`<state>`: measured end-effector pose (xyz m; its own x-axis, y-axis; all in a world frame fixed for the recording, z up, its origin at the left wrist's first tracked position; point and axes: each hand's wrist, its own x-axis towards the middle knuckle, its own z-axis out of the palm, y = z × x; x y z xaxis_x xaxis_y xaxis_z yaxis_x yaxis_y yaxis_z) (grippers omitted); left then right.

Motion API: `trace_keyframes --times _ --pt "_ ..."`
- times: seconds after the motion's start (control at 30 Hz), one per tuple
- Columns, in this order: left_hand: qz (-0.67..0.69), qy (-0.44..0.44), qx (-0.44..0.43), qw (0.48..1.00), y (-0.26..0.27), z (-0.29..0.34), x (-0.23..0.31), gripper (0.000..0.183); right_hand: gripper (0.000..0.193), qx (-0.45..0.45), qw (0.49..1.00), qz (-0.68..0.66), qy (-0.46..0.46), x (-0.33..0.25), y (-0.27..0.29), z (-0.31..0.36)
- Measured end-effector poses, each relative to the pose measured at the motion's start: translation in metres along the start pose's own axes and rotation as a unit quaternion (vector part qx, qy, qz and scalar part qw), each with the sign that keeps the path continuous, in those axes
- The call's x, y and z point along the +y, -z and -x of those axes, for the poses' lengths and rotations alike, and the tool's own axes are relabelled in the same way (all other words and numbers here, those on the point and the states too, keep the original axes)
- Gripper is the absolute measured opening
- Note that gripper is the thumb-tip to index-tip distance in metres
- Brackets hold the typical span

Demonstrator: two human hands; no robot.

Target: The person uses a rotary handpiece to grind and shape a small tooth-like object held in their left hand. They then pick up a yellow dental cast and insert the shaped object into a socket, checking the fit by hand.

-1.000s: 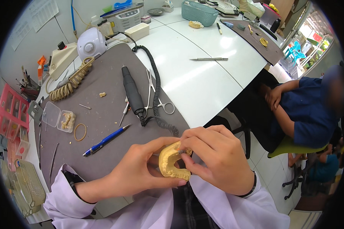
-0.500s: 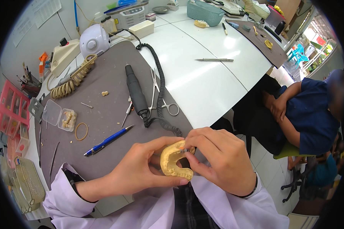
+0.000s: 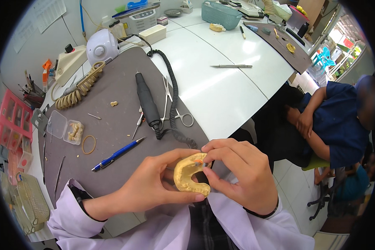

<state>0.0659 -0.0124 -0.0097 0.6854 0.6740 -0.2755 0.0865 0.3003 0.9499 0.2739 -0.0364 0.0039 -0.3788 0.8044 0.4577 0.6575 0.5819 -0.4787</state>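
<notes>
Just over the mat's front edge, my left hand (image 3: 148, 181) holds a yellow horseshoe-shaped dental cast (image 3: 182, 178), its thumb along the near end and its fingers behind. A small orange-and-grey piece (image 3: 198, 162) sits on the cast's upper right part. My right hand (image 3: 242, 173) is closed around that same end of the cast, index finger and thumb on either side, close to the small piece. Its fingers hide part of the cast there. A blue pen (image 3: 118, 154) lies on the mat beyond my left hand.
On the grey mat (image 3: 116, 87) lie a black handpiece (image 3: 147, 100) with coiled cord, scissor-handled forceps (image 3: 186, 120), a rubber band (image 3: 88, 144) and an open clear box (image 3: 73, 132) of tooth-coloured pieces. A seated person (image 3: 333, 121) is at the right, beside the white tiled table (image 3: 221, 91).
My right fingertips have drawn back slightly to the right on the cast, uncovering the orange part of the small piece. My left hand keeps its hold.
</notes>
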Motion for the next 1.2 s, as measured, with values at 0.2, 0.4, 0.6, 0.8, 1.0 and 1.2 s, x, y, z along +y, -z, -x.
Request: trace_keyframes --times 0.2,0.4,0.6,0.8,1.0,1.2 --pt "-0.005 -0.037 0.017 0.999 -0.003 0.001 -0.002 0.066 0.023 -0.004 0.999 0.047 0.018 -0.003 -0.002 0.0" --pt "-0.016 0.021 0.003 1.0 -0.004 0.002 0.009 0.074 0.021 -0.008 0.997 0.07 0.024 -0.006 -0.001 0.004" --pt "0.028 0.022 -0.014 0.999 -0.004 0.002 0.006 0.076 0.019 0.007 0.998 0.053 0.028 -0.004 0.001 0.009" --pt "-0.008 0.015 0.001 1.0 -0.009 0.002 0.008 0.08 0.024 0.062 0.996 0.054 0.025 -0.007 -0.002 0.017" --pt "-0.111 -0.071 0.008 0.991 -0.01 0.002 0.001 0.076 0.026 0.078 0.992 0.1 0.02 -0.012 -0.006 0.021" --pt "-0.124 -0.068 0.011 0.99 -0.011 0.003 0.001 0.077 0.026 0.087 0.994 0.058 0.011 -0.009 -0.007 0.023"
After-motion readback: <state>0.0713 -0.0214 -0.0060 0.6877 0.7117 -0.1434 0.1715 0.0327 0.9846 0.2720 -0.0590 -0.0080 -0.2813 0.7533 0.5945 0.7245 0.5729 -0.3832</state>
